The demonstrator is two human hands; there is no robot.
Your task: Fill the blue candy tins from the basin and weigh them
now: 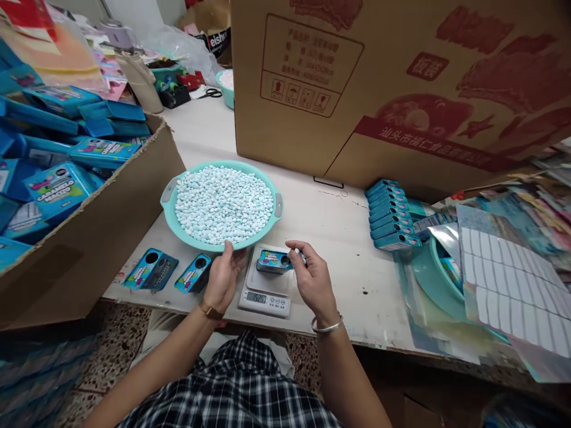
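Observation:
A turquoise bowl [168, 209] full of small white and pale-blue candies [225, 205] stands on the table. At its near rim is my left hand [223, 276], thumb over the edge and fingers partly hidden underneath. A blue candy tin [271, 260] with a round dark opening lies on a white digital scale [266, 302], whose display appears to read 152.5. My right hand [310, 273] pinches a few white candies [298, 254] beside the opening end of this tin. More blue tins [193, 273] lie left of my left hand, near the table's front edge.
A cardboard box [134, 196] heaped with blue tins stands at left. A large carton [303, 119] closes off the back. Right of it are a row of blue tins [392, 217], a turquoise basin [430, 279] and label sheets [517, 285]. Scissors [210, 93] lie far back.

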